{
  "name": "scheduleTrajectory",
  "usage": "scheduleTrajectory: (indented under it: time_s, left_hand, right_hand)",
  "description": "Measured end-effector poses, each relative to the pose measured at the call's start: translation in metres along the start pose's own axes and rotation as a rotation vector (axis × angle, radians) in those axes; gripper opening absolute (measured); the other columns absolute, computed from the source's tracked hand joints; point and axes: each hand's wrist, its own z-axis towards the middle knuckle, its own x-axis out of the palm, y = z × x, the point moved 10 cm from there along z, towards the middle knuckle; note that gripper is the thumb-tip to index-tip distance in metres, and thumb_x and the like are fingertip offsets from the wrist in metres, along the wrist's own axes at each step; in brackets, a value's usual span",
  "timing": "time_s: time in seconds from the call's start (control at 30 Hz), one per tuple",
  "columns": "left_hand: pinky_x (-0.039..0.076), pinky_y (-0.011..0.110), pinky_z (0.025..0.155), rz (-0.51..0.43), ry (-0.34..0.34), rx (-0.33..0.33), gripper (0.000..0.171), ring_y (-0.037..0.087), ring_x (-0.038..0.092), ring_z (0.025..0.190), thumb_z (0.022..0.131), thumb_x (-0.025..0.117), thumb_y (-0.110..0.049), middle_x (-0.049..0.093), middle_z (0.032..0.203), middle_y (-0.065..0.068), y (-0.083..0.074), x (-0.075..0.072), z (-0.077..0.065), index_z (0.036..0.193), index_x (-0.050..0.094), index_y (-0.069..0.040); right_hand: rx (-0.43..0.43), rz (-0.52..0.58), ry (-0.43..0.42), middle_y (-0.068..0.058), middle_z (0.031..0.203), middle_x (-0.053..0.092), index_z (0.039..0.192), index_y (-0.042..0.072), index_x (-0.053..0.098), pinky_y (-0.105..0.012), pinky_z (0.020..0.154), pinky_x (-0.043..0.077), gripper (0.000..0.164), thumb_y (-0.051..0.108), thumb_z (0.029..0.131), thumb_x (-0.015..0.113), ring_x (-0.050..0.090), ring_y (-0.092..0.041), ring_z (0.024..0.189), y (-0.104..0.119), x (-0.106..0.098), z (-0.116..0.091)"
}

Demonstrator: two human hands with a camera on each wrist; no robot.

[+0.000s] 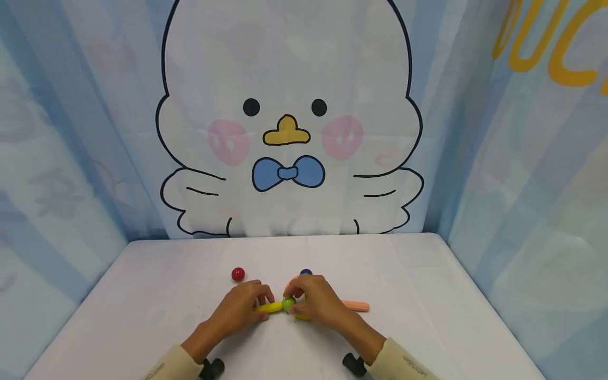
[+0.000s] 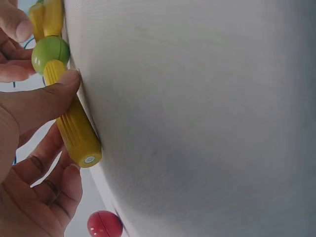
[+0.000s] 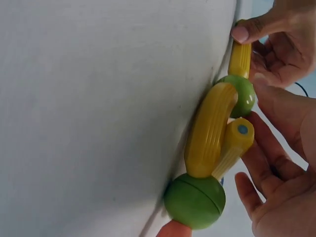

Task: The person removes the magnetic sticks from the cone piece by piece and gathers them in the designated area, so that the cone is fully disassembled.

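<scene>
On the white table (image 1: 451,338), the left hand (image 1: 239,309) pinches a yellow rod (image 1: 271,307) at near middle while the right hand (image 1: 320,302) grips the green ball (image 1: 288,304) at its right end, seemingly to steady their join.

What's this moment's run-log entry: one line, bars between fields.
left hand: pinches yellow rod | right hand: pinches green ball at rod's end | rod and ball: touching | red ball: apart from both hands
</scene>
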Motion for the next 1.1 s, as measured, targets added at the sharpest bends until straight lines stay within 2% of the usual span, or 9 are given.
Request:
scheduleTrajectory:
  time_s: [0.13, 0.4, 0.67, 0.83, 1.1]
  left_hand:
    - [0.05, 0.025, 0.073, -0.01, 0.001, 0.007, 0.025, 0.007, 0.055, 0.078, 0.082, 0.093, -0.015, 0.062, 0.085, -0.011, -0.002, -0.001, 0.001, 0.098, 0.076, -0.022]
    - [0.049, 0.025, 0.073, -0.016, -0.004, 0.012, 0.025, 0.006, 0.055, 0.078, 0.081, 0.093, -0.013, 0.062, 0.085, -0.012, -0.002, -0.001, 0.002, 0.096, 0.076, -0.023]
    - [0.051, 0.031, 0.079, -0.011, 0.008, -0.006, 0.029, 0.01, 0.054, 0.082, 0.078, 0.094, -0.009, 0.062, 0.084, -0.013, 0.001, -0.003, -0.001, 0.088, 0.074, -0.028]
    - [0.052, 0.031, 0.078, -0.027, 0.017, -0.069, 0.029, 0.011, 0.054, 0.079, 0.078, 0.094, -0.008, 0.061, 0.083, -0.011, 0.01, -0.011, -0.005, 0.088, 0.074, -0.028]
    - [0.052, 0.033, 0.081, -0.02, -0.017, -0.207, 0.03, 0.013, 0.055, 0.079, 0.077, 0.094, -0.006, 0.063, 0.083, -0.008, 0.041, -0.031, -0.015, 0.089, 0.076, -0.027]
  right_hand:
    - [-0.028, -0.042, -0.011, 0.006, 0.099, 0.076, 0.099, 0.015, 0.078, -0.02, 0.083, 0.055, 0.021, 0.005, 0.084, 0.089, 0.07, -0.006, 0.091, 0.004, 0.001, 0.003]
    - [-0.047, -0.069, -0.014, 0.005, 0.095, 0.074, 0.098, 0.014, 0.079, -0.021, 0.081, 0.056, 0.02, 0.004, 0.083, 0.09, 0.07, -0.004, 0.088, 0.005, 0.003, 0.004]
    - [-0.04, -0.07, 0.001, 0.008, 0.094, 0.074, 0.098, 0.015, 0.079, -0.021, 0.083, 0.055, 0.019, 0.006, 0.084, 0.089, 0.07, -0.002, 0.088, 0.005, 0.005, 0.005]
    - [-0.044, -0.073, -0.015, 0.008, 0.093, 0.074, 0.096, 0.015, 0.079, -0.019, 0.08, 0.055, 0.019, 0.005, 0.084, 0.089, 0.069, -0.001, 0.086, 0.005, 0.004, 0.004]
    - [-0.066, -0.074, -0.028, 0.007, 0.093, 0.075, 0.095, 0.014, 0.078, -0.019, 0.08, 0.055, 0.02, 0.005, 0.083, 0.09, 0.07, -0.001, 0.085, 0.007, 0.004, 0.003]
